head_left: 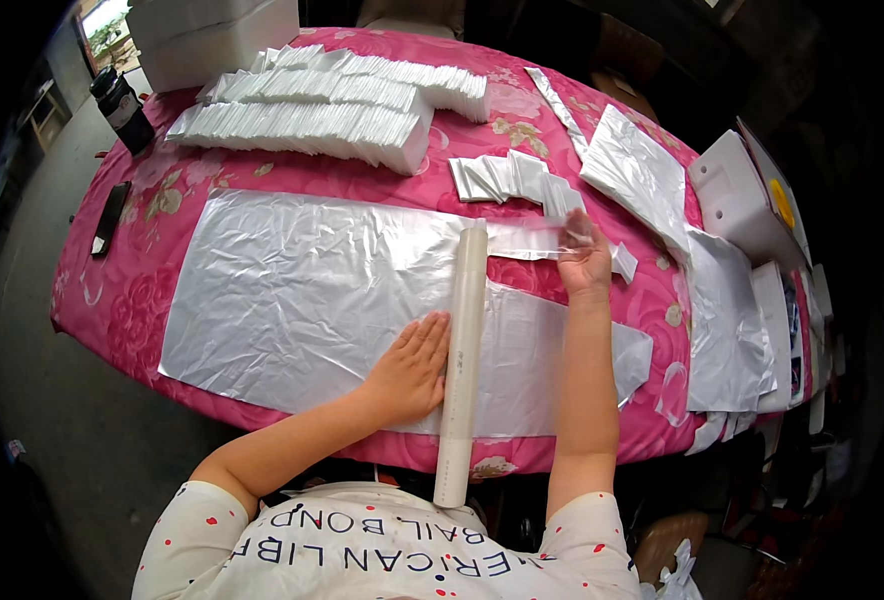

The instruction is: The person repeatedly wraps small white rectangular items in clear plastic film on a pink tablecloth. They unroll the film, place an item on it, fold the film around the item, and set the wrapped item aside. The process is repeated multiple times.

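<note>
A large silvery-white plastic bag lies spread over the pink flowered cloth in front of me. A long whitish plastic tube rests across it, its near end reaching past the table edge toward my shirt. My left hand lies flat on the bag with fingers stretched out, right against the tube's left side. To the right of the tube, my right hand is closed on a narrow upper strip of the bag. Its fingertips are slightly blurred. The bag's wider lower part extends right beneath my right forearm.
Beyond the bag stand long rows of folded white packets, with a smaller fanned group nearer. Flat silvery sheets lie at right beside a white foam box. At left are a dark bottle and a black object.
</note>
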{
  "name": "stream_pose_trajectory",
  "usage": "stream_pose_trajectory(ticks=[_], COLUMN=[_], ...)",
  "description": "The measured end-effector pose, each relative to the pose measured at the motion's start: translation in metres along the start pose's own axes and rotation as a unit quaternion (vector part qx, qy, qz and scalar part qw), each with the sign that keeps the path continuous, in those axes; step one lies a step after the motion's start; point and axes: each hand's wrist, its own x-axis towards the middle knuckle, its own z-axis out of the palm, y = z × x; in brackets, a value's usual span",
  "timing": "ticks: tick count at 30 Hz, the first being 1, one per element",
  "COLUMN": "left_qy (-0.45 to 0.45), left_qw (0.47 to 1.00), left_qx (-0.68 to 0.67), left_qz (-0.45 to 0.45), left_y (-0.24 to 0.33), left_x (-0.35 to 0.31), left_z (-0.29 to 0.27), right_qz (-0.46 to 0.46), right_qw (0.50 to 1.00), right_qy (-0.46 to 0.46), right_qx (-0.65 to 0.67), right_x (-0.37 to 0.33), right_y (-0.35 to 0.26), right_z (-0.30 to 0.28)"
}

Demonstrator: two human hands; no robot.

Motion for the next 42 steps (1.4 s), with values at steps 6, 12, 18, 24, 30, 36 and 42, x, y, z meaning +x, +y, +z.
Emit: stream_pose_trajectory(ticks=[6,12,18,24,30,36,42], left_qy=[0.005,0.016,0.089,0.049,0.136,0.134,0.077], left_qw=[1.000,1.000,0.996,0.998,0.983,0.719,0.426], left_qx=[-0.026,-0.005,-0.023,0.030,-0.126,-0.659,-0.832], left_qz=[0.000,-0.016,0.022,0.027,-0.010,-0.175,-0.346], left_y=[0.005,-0.003,-0.004,-0.008,-0.011,-0.039,-0.057], left_x=[0.003,-0.006,-0.007,0.001,-0.001,0.049,0.093], left_z=[0.003,0.002,0.011,0.025,0.006,-0.034,-0.030], right_qz=[-0.135,-0.201,-0.053,-0.051,-0.133,-0.224,-0.119], right_qw=[0.989,0.901,0.720,0.541,0.613,0.525,0.422], right_qy=[-0.037,-0.044,-0.280,-0.373,-0.405,-0.280,-0.364], right_qx=[-0.042,-0.383,-0.632,-0.752,-0.665,-0.772,-0.822], right_x=[-0.010,-0.063,-0.101,-0.126,-0.145,-0.169,-0.178], right_y=[-0.135,0.020,0.257,0.367,0.239,0.095,0.069], right_z=[-0.008,0.171,0.182,0.145,0.164,0.091,0.060])
